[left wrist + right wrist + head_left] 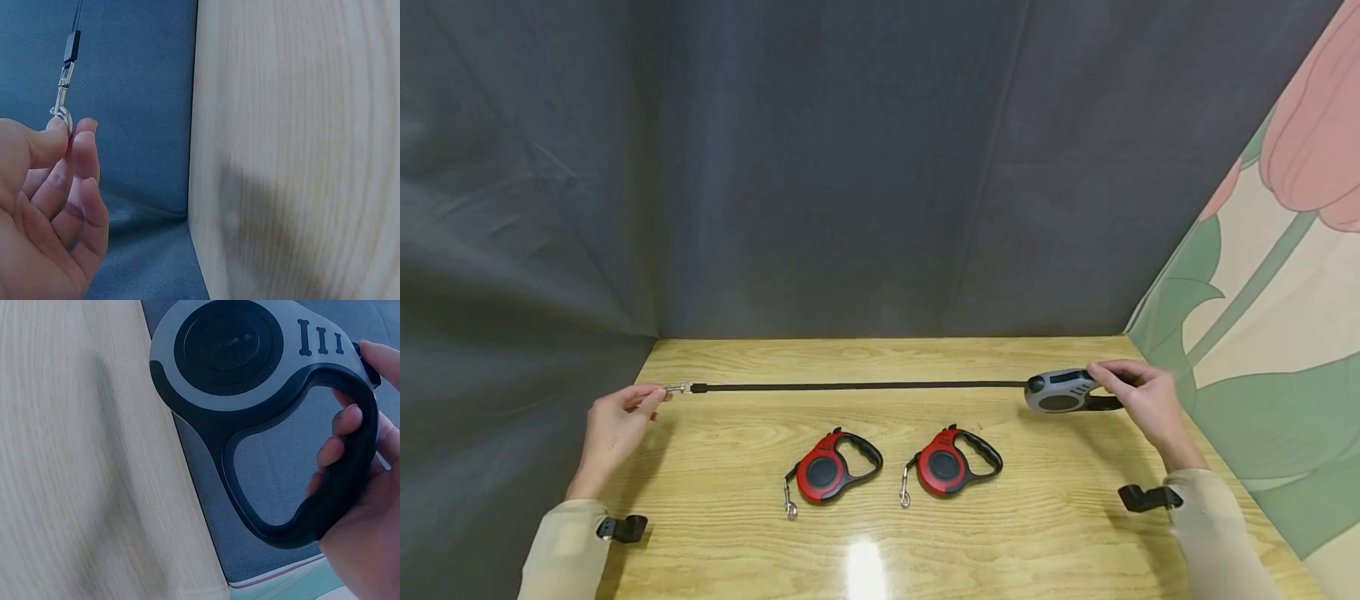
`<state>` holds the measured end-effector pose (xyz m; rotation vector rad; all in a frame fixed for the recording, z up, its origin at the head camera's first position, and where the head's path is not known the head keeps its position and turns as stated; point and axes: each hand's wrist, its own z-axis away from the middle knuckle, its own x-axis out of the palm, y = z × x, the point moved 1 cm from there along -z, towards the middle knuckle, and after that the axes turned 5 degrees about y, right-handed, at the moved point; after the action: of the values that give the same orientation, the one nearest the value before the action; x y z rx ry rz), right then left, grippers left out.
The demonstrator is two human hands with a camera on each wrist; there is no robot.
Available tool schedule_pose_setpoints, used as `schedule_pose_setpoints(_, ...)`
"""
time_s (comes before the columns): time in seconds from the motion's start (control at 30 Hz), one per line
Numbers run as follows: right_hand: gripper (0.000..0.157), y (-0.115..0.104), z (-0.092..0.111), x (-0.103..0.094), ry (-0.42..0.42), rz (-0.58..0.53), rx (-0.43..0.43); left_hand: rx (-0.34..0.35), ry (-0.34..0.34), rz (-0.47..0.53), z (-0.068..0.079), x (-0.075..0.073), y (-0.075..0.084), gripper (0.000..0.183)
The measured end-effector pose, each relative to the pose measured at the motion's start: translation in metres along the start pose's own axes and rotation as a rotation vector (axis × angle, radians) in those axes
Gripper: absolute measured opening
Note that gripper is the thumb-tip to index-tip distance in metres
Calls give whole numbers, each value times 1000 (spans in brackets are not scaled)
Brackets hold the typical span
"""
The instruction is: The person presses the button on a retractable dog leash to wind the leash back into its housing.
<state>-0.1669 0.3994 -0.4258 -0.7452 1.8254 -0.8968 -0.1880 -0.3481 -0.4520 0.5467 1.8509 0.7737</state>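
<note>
My right hand [1146, 404] grips the black handle of a grey retractable dog leash [1060, 392], held above the table's right side. In the right wrist view several fingers curl round the handle [353, 469], and the thumb lies by the button on top. From the leash a black strap [857, 386] stretches straight across to the left. At its end is a silver metal clip [62, 106], pinched between thumb and fingers of my left hand [617, 425]. Two red-and-black retractable leashes, a left one [822, 472] and a right one [943, 463], lie on the table between the hands.
The wooden table [737, 550] meets a dark grey curtain [850, 167] at the back and left. A cloth with a tulip print [1285, 333] hangs on the right. Small metal clips [905, 498] hang off the red leashes' left sides.
</note>
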Motion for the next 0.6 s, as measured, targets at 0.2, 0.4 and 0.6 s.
schedule_pose_setpoints(0.2,21,-4,2,3,-16,9,-18,16,2,-10,0,0,3,33)
schedule_pose_setpoints(0.4,24,-4,3,6,-32,20,-37,30,1,-14,0,1,0,33)
schedule_pose_setpoints(0.6,26,-3,0,13,-31,34,-57,42,1,-12,-1,4,2,30)
